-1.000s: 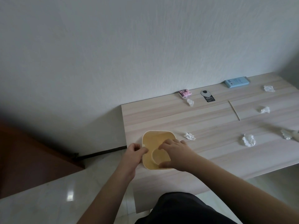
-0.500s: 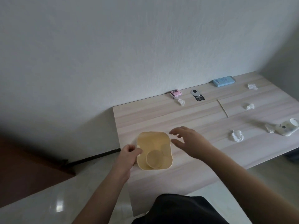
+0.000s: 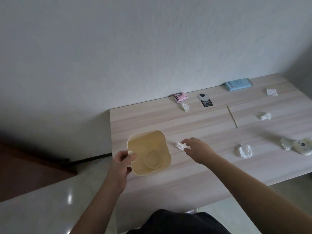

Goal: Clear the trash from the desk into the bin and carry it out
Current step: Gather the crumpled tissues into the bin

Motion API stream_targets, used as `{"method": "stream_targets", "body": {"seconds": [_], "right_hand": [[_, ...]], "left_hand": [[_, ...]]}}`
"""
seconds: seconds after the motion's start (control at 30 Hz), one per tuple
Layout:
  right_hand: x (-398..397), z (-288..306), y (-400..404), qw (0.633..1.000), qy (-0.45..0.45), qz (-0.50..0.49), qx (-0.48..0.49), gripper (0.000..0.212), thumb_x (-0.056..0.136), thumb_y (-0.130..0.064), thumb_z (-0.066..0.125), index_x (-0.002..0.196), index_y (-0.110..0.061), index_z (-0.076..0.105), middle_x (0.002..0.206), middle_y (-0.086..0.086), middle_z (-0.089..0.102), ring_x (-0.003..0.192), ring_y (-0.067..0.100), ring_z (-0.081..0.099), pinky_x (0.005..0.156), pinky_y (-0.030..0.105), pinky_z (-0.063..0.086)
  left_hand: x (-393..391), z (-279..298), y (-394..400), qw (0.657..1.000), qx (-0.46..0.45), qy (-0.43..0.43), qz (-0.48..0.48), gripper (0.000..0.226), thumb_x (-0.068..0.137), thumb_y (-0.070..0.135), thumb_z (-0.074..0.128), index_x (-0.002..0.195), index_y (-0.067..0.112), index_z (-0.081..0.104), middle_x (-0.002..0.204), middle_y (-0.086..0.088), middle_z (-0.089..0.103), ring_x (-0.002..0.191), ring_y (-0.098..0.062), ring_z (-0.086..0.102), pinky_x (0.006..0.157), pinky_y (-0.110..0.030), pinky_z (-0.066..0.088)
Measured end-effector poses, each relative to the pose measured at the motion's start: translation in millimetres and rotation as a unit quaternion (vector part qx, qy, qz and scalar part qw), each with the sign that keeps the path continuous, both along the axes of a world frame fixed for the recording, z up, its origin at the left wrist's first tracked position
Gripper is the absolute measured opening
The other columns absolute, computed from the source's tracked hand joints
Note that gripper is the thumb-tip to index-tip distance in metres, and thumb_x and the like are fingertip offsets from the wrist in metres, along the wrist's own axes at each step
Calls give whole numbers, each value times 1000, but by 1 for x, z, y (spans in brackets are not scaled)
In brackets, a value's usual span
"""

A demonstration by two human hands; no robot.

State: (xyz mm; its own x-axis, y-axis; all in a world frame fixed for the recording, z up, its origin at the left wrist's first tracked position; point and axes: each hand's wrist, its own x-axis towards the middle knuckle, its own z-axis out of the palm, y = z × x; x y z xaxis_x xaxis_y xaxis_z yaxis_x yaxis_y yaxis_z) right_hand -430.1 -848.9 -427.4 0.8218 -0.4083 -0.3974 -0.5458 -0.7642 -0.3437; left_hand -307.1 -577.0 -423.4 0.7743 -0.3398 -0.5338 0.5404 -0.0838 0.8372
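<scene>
Rightward from above the bin (image 3: 148, 152) went the right hand (image 3: 196, 148), its grip pinching a crumpled tissue (image 3: 180, 145) just beside it; the left hand (image 3: 122, 162) gripped the bin's rim at the table's (image 3: 202, 174) left edge.

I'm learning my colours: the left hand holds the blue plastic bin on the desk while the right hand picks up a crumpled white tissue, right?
Not quite: the head view shows the square plastic bin is yellow. The rest is correct.
</scene>
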Motion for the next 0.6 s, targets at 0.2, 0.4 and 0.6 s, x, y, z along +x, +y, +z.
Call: {"method": "stream_targets", "body": {"seconds": [0.2,0.4,0.6], "right_hand": [[19,-36,-30,995,55,76,23,63,92,-28,57,148,-26,29,148,7,37,123,31,50,99,40,45],[25,-73,-42,980,116,159,0,66,92,-20,53,150,-28,23,157,8,19,130,34,40,102,46,42],[8,-93,-54,977,81,197,-13,36,91,-10,51,126,-19,53,131,10,44,117,31,48,93,40,45]], "left_hand": [[-16,1,-40,999,40,-12,-8,13,88,11,63,97,1,61,86,-13,65,73,-24,63,58,-33,53],[-30,0,-62,998,56,2,20,6,86,5,61,91,6,58,83,-9,62,68,-18,62,53,-28,52],[-32,-3,-65,995,72,32,64,13,86,8,61,99,6,60,92,-10,63,79,-22,61,59,-33,51]]}}
